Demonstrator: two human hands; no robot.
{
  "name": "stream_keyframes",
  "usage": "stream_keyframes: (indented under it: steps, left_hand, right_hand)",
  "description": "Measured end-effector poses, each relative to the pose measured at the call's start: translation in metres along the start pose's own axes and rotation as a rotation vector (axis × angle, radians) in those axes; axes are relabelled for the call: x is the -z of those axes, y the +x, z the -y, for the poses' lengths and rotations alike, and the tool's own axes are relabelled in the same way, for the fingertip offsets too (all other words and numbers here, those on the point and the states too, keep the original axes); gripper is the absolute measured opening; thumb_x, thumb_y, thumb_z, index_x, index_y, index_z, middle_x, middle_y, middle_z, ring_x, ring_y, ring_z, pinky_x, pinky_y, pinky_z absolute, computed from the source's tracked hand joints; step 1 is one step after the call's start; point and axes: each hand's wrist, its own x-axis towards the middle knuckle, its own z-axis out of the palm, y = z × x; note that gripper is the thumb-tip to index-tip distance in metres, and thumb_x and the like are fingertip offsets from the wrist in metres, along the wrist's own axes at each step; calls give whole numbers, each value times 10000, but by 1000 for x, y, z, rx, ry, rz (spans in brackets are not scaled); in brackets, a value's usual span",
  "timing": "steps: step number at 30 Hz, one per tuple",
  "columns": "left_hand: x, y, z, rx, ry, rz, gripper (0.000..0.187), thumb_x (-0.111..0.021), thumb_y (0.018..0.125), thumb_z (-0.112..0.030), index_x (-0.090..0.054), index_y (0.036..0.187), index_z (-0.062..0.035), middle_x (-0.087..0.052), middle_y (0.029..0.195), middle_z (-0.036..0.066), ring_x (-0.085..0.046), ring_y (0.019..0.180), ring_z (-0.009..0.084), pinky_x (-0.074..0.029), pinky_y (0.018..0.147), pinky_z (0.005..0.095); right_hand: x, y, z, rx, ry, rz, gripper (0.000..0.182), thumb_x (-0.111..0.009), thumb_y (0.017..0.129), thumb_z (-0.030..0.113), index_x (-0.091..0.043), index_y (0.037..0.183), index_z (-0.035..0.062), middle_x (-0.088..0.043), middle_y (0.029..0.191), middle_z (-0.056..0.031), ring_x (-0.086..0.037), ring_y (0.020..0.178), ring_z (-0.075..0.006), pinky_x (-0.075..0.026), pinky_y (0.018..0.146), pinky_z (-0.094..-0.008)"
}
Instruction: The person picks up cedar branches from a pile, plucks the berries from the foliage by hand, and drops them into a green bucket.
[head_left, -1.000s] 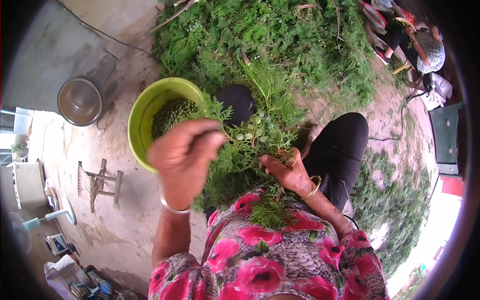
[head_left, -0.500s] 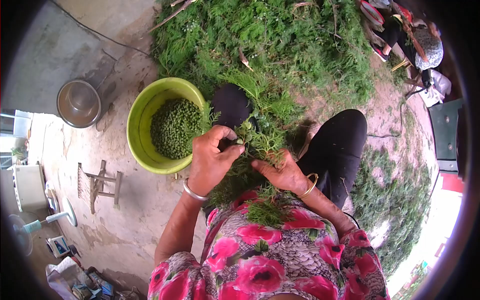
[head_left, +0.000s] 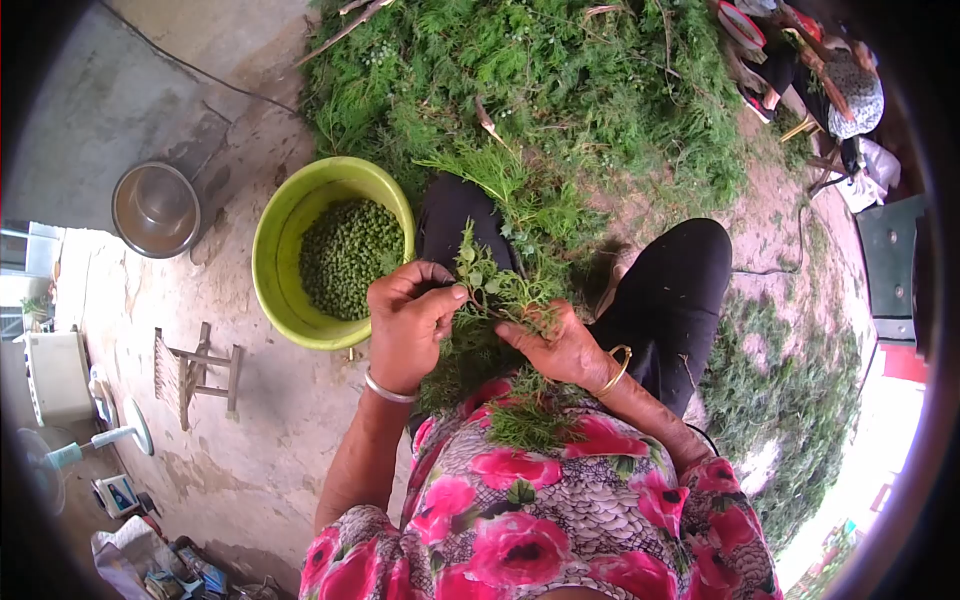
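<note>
My right hand [head_left: 560, 350] is closed round a green evergreen sprig [head_left: 500, 285] that sticks out to the left and up over my lap. Beside the sprig's left end, my left hand [head_left: 408, 325] has thumb and forefinger pinched together. What sits in that pinch, if anything, is too small to make out. Just left of my left hand stands a yellow-green bucket [head_left: 268, 285], partly filled with small round green cones [head_left: 345, 250]. Loose green foliage [head_left: 530, 425] lies on my lap against the flowered shirt.
A large heap of cut evergreen branches [head_left: 560, 90] lies ahead, with more foliage [head_left: 780, 400] at right. A metal basin [head_left: 157, 210] and small wooden stool [head_left: 195, 370] stand at left, near a fan [head_left: 135, 425]. Another person [head_left: 855, 95] sits at upper right.
My left hand has drawn slightly left and down, away from the sprig. The sprig's leafy end now shows more fully. My right hand has shifted slightly left.
</note>
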Motion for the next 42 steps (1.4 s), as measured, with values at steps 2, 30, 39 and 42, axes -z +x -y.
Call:
stream_keyframes:
  steps: [2,30,39,42]
  left_hand:
    - [2,1,8,-119,272,-57,78,-612,736,40,-539,728,14,-519,599,7,-442,481,54,-317,417,211]
    - [-2,-6,-11,242,-810,259,318,-549,905,-267,-567,939,49,-564,773,157,-437,480,83,-324,389,175]
    - [7,3,-12,-434,889,300,240,-680,723,-60,-625,953,-20,-649,810,135,-644,706,225,-485,628,300]
    - [16,3,-9,-407,1063,399,219,-690,680,-64,-620,881,-13,-622,791,169,-627,733,309,-483,624,321]
  right_hand:
    - [-1,1,4,-6,11,14,96,-636,825,71,-576,786,6,-520,585,-107,-414,517,-133,-396,504,-327]
    - [1,-2,8,192,-86,-47,53,-628,793,26,-629,844,14,-576,638,-177,-530,523,-327,-428,496,-368]
    - [1,-5,1,275,-405,197,60,-617,734,40,-617,790,18,-569,627,-161,-579,578,-353,-465,528,-416]
    - [1,-5,6,297,-363,203,57,-590,706,31,-601,760,22,-565,637,-148,-577,606,-345,-471,577,-427]
